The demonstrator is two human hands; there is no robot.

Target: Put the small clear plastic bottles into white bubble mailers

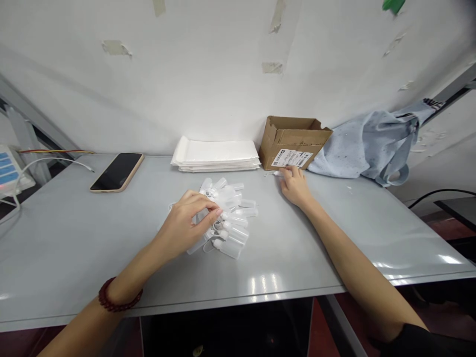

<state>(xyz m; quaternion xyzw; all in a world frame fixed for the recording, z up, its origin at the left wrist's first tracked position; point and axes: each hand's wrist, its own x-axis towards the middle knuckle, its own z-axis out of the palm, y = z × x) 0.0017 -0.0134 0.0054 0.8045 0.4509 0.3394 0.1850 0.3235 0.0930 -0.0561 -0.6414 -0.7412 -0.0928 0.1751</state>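
Observation:
A loose pile of small translucent plastic bottles [234,233] with white caps and thin loops lies mid-table. Over its left side is my left hand [188,218], palm down, thumb and fingertips pinched together at a bottle's white cap; part of the pile is hidden under it. My right hand [295,187] rests on the table in front of the cardboard box [293,144], its fingers closed over a small white piece [277,173] with a thin loop. Most of that piece is covered by the fingers, so its kind is unclear.
A stack of white padded envelopes [217,154] lies against the wall, left of the box. A phone [118,171] and a white cable [55,159] are on the left. Light blue cloth [366,141] is bunched at the right. The grey table's front edge [238,301] is near me.

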